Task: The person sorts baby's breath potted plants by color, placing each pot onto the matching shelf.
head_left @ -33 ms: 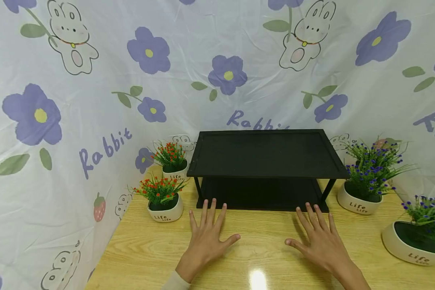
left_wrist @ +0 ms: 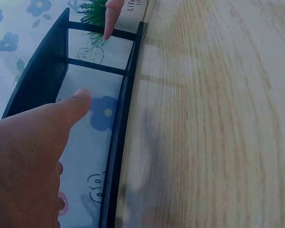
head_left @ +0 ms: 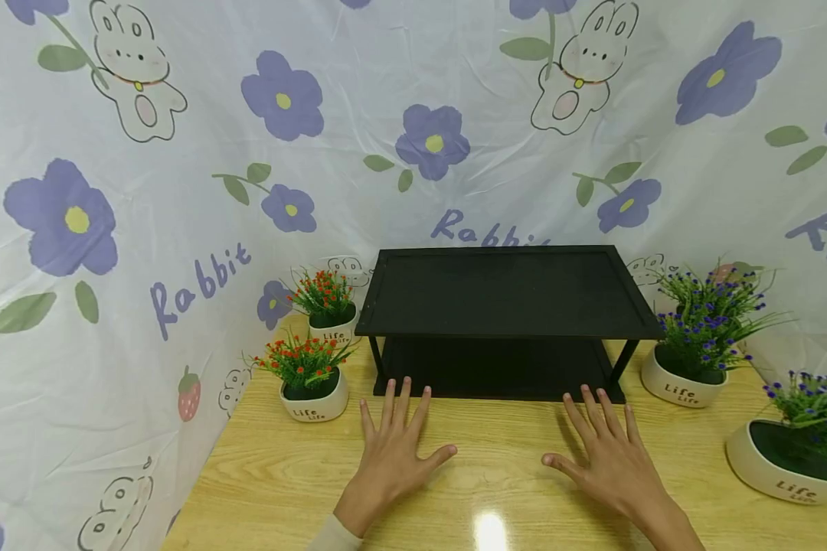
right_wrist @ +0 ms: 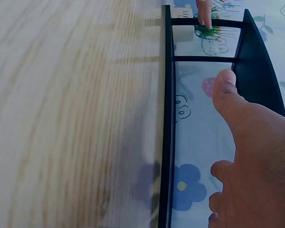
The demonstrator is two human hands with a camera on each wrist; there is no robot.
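Both hands lie flat on the wooden surface (head_left: 276,482), palms down. The left hand (head_left: 394,451) has its grip spread, fingers straight and fanned, thumb out toward 3 o'clock; it holds nothing. The right hand (head_left: 609,455) is spread the same way, thumb out toward 9 o'clock, also holding nothing. The two are well apart.

At 12 o'clock from both hands stands a black two-tier shelf (head_left: 506,295), its lower front edge just beyond the fingertips; whether any fingertip touches it is hard to tell, as the wrist views are blurred.

At 10 o'clock from the left hand sit two white pots with red flowers (head_left: 312,383), one behind the other. At 2 o'clock from the right hand is a pot with purple flowers (head_left: 692,360), another at 3 o'clock (head_left: 795,451). A floral rabbit cloth (head_left: 179,191) hangs behind.
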